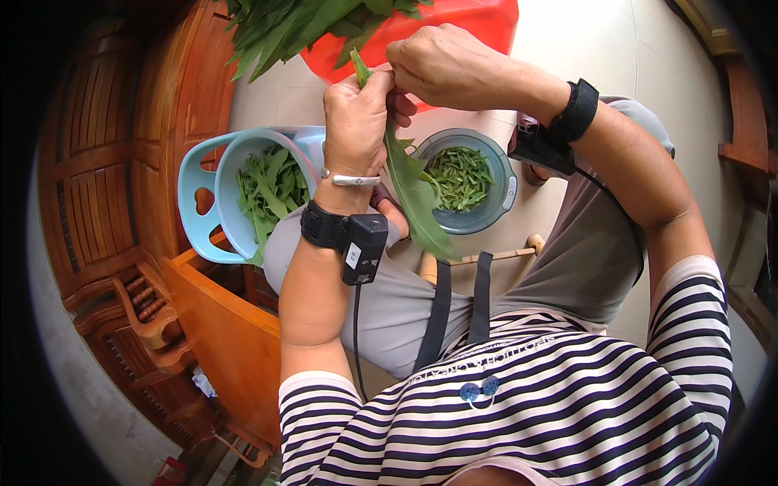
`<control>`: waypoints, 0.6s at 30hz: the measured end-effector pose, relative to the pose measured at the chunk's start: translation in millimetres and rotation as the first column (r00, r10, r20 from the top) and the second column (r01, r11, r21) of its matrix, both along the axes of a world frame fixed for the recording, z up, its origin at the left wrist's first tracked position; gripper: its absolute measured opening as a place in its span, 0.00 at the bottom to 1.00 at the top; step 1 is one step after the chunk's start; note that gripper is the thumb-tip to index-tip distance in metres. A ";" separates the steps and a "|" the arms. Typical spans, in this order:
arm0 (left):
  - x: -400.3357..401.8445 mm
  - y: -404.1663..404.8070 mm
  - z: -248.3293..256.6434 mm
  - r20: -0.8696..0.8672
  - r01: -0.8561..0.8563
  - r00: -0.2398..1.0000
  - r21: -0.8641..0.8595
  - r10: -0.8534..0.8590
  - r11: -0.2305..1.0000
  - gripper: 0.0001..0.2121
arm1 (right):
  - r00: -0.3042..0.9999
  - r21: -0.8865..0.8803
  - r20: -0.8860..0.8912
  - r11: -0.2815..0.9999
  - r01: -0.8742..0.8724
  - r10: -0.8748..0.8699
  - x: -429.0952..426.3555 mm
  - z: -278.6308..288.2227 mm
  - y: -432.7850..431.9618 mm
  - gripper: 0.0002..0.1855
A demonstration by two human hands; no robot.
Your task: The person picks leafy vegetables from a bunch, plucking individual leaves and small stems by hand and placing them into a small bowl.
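Observation:
My left hand point(358, 118) grips a long leafy green vegetable point(416, 194). Its pale stem end pokes up past my thumb, and the broad leaves hang below my palm. Against the left thumb, my right hand point(437, 67) is curled in a pinch at the same stalk; its fingertips are partly hidden. Below the hands, a grey-blue round basin point(509, 182) holds short cut green pieces point(461, 179). To the left, a light blue plastic basket point(197, 228) with a cut-out handle contains loose green leaves point(273, 182). A big bunch of leafy greens point(304, 30) lies at the top on a red plastic surface point(486, 24).
Orange-brown wooden furniture point(225, 340) stands close on my left, with carved wooden panels behind it. A small stool with a wooden bar point(501, 255) and dark straps point(434, 316) is between my legs. A cabled black device point(364, 249) is strapped to each wrist. Pale tiles point(662, 121) cover the floor.

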State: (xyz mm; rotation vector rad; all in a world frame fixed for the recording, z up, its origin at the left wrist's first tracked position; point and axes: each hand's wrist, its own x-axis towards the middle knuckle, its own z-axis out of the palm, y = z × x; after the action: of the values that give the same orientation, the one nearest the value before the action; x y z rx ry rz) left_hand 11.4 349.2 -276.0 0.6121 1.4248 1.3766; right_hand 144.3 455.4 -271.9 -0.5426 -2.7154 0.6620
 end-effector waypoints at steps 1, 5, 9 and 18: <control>-1.6 -0.3 0.5 0.051 0.003 0.999 -0.019 -0.002 1.000 0.12 | 1.000 0.037 -0.006 0.999 0.003 -0.003 -0.3 -0.9 -1.8 0.09; -15.5 2.0 -9.4 0.206 -0.127 0.971 0.001 0.124 0.992 0.11 | 0.978 0.009 -0.144 0.988 -0.152 0.152 -5.7 3.2 -17.5 0.04; -56.4 8.7 -19.9 0.190 -0.112 0.976 0.019 0.107 0.993 0.11 | 0.953 0.063 -0.069 0.955 -0.291 0.295 -6.0 14.4 -44.4 0.06; -45.4 3.0 -3.5 -0.021 0.119 0.993 0.008 -0.119 0.993 0.16 | 0.717 -0.344 0.485 0.863 -0.370 0.500 12.8 8.3 -7.2 0.08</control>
State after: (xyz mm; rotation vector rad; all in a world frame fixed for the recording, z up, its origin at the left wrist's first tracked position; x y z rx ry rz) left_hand -34.0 352.2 -279.5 0.7079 1.3763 1.2866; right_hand 157.1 448.2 -263.5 -0.1245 -3.4059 1.0876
